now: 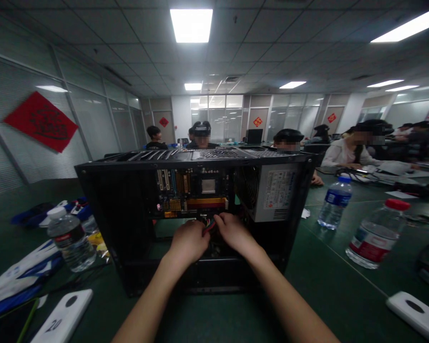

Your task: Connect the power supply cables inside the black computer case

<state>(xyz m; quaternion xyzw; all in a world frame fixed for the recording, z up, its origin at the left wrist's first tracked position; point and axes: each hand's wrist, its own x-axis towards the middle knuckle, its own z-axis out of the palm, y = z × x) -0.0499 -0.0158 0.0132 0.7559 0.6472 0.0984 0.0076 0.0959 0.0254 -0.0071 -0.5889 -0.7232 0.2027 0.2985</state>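
Note:
An open black computer case (196,289) stands before me on the green table. Inside it, a motherboard (193,190) shows slots and a square silver chip, and a grey power supply (273,193) sits at the upper right. Just below the board's lower edge, my left hand (190,242) is closed around a bundle of coloured cables (209,224). From the other side my right hand (236,233) pinches the same cables, its fingertips almost meeting the left ones. The cable ends are hidden behind my fingers.
Left of the case are a water bottle (71,240), a blue-and-white bag (25,269) and a white device marked 20 (66,317). On the right stand a blue-capped bottle (335,202) and a red-capped bottle (377,233). Several people sit beyond.

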